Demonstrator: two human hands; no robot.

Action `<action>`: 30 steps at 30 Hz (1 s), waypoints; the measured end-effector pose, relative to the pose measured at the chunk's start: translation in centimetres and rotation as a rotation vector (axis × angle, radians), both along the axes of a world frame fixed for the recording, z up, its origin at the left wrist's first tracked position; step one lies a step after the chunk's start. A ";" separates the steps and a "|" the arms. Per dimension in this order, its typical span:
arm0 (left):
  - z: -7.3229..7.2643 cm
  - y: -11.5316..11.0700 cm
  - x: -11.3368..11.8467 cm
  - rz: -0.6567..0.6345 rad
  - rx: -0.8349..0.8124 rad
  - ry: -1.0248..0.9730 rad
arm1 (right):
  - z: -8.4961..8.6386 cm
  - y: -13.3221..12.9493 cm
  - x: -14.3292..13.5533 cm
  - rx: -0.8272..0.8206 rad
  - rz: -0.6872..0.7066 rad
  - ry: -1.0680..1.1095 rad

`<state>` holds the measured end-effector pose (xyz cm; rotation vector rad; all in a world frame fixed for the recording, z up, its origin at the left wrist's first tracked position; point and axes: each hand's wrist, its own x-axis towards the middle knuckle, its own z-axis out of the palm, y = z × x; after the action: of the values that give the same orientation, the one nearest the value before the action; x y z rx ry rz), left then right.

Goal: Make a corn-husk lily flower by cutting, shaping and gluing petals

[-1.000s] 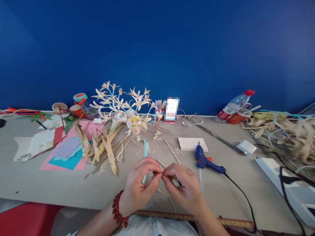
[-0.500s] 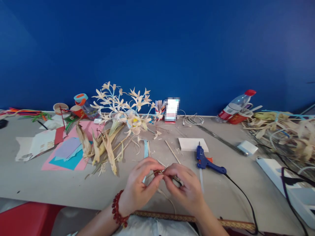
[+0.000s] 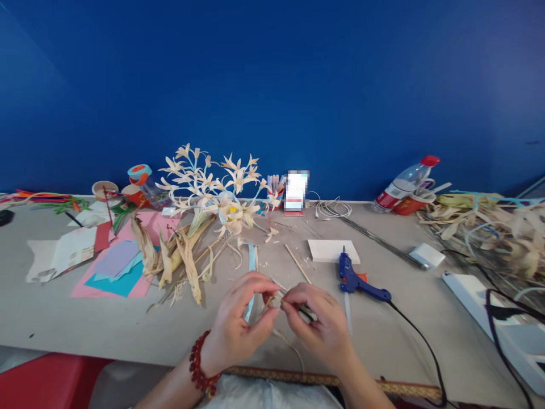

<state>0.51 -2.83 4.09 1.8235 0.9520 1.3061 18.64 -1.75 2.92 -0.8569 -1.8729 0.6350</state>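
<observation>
Over the front of the table, my left hand [image 3: 242,315] is curled around a thin straw-coloured strip [image 3: 275,299], with a small gap between thumb and forefinger. Close beside it, my right hand [image 3: 321,321] pinches the same strip at thumb and fingertips. The strip is small and partly covered by the fingers, so its exact form is unclear. A light blue ribbon [image 3: 252,258] lies under and behind my left hand. Beyond my fingers a pale stick [image 3: 297,262] rests on the tabletop. Something dark shows beneath my right fingers, mostly hidden.
A blue glue gun [image 3: 360,281] lies right of my hands, its cord trailing to the front edge. Dried corn husks [image 3: 187,261], coloured paper [image 3: 117,278] and husk flowers [image 3: 232,187] stand left. A power strip [image 3: 489,324] and a tilted bottle [image 3: 402,184] are on the right.
My left thumb and forefinger have parted slightly and moved a little away from my right fingertips, baring more of the strip. My right hand has hardly moved.
</observation>
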 end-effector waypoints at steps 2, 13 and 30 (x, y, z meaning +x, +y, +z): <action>0.1 0.1 0.1 -0.011 -0.010 0.025 | 0.0 0.0 0.0 0.001 0.006 0.001; 0.1 0.3 0.0 0.087 0.013 0.046 | 0.0 -0.1 0.2 -0.005 -0.029 -0.017; 0.2 0.6 -0.2 0.102 0.054 0.169 | 0.1 -0.1 0.3 0.021 -0.056 -0.019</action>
<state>0.29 -2.21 4.34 1.9738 1.1223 1.2647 18.95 -1.82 3.05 -0.9009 -1.8632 0.5734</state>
